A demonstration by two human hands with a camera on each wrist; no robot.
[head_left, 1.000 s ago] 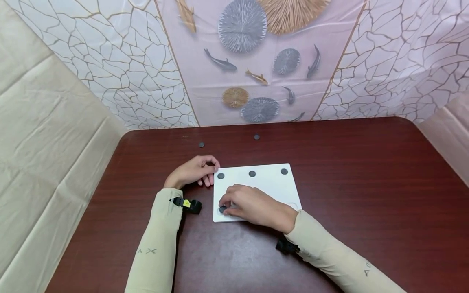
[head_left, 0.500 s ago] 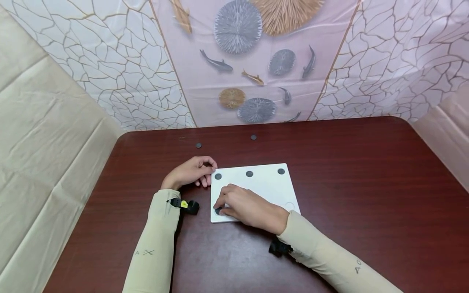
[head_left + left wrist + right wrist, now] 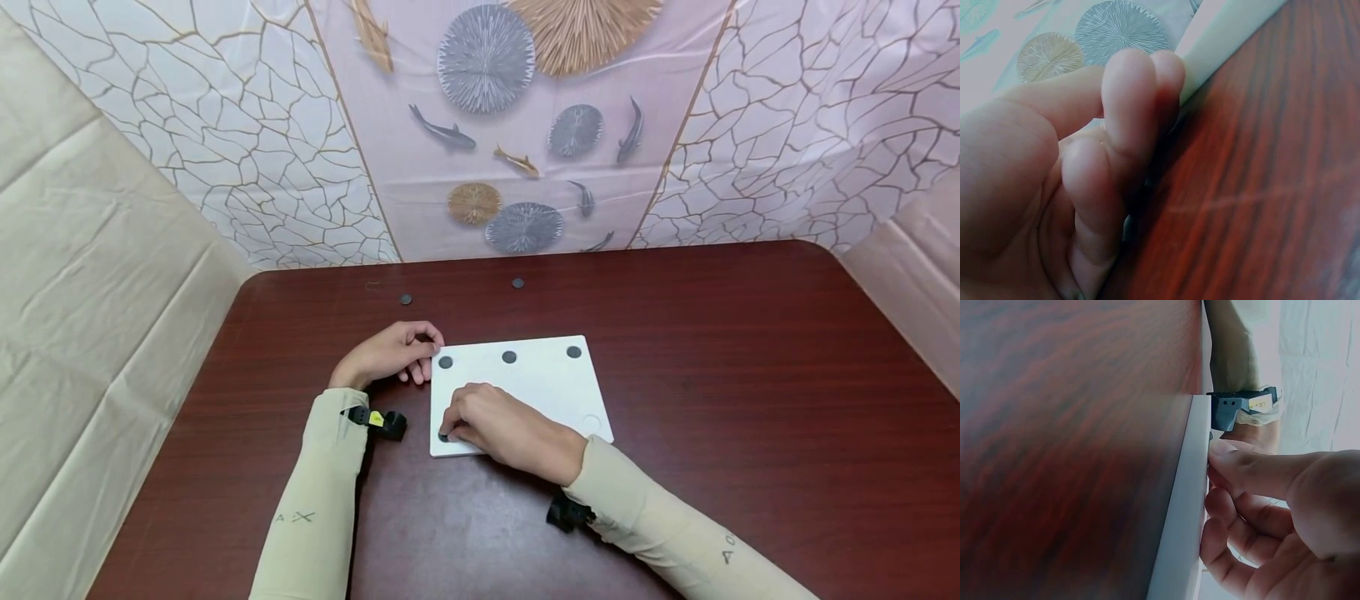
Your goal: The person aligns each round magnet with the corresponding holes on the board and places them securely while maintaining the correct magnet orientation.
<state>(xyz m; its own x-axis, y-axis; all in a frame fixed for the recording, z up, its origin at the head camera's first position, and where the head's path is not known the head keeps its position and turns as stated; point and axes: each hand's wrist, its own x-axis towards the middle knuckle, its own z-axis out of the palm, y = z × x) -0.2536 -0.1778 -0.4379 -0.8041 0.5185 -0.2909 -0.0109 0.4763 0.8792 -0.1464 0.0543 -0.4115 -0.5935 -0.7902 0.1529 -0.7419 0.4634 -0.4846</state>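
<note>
A white rectangular board (image 3: 536, 387) lies on the table, with dark round discs along its far edge: a left disc (image 3: 446, 362), a middle disc (image 3: 509, 357) and a right disc (image 3: 573, 352). My right hand (image 3: 513, 429) reaches over the board. Its thumb and fingertips hold another dark disc (image 3: 443, 437) down at the near-left corner, mostly hidden by the fingers. In the right wrist view, the thumb (image 3: 1225, 453) is right at the board's face. My left hand (image 3: 390, 352) grips the far-left corner with curled thumb and index finger, its other fingers beside the edge.
Two loose dark discs lie beyond the board, a left one (image 3: 406, 299) and a right one (image 3: 517, 283). A faint round outline (image 3: 592, 423) marks the board's near-right corner. Patterned cloth (image 3: 525, 125) hangs behind the dark red table (image 3: 720, 358).
The right hand has brought its disc slightly toward the near-left corner and down, so less of the disc shows. The left hand keeps its place at the board. The head view has shifted a little.
</note>
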